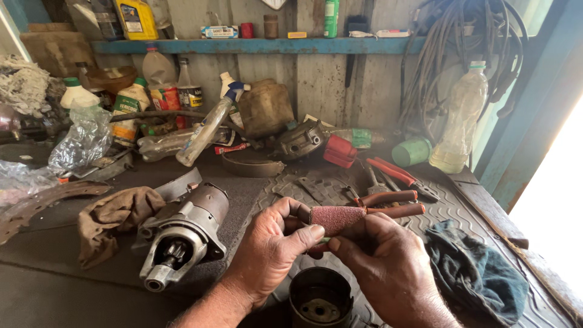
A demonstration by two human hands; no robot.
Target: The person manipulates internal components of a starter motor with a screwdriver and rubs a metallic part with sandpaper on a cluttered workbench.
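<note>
i see both hands meeting just below the middle of the view, over the dark rubber mat (486,200). my left hand (270,246) comes in from seven o'clock and pinches the near end of a reddish roll of sandpaper (336,218) between thumb and fingers. my right hand (388,267) comes up from five o'clock and clamps the same roll from below, thumb tip pressed to its underside. the roll lies almost level, tilted a little up toward three o'clock. straight below the hands, at six o'clock, stands a dark cylindrical housing (320,299), open end up. at nine o'clock of my left hand a starter motor (182,234) lies on its side, with a brown rag (115,218) just beyond it. red-handled pliers (392,203) rest right behind the roll at one o'clock, and a dark blue cloth (480,273) sits at three o'clock of my right hand.
</note>
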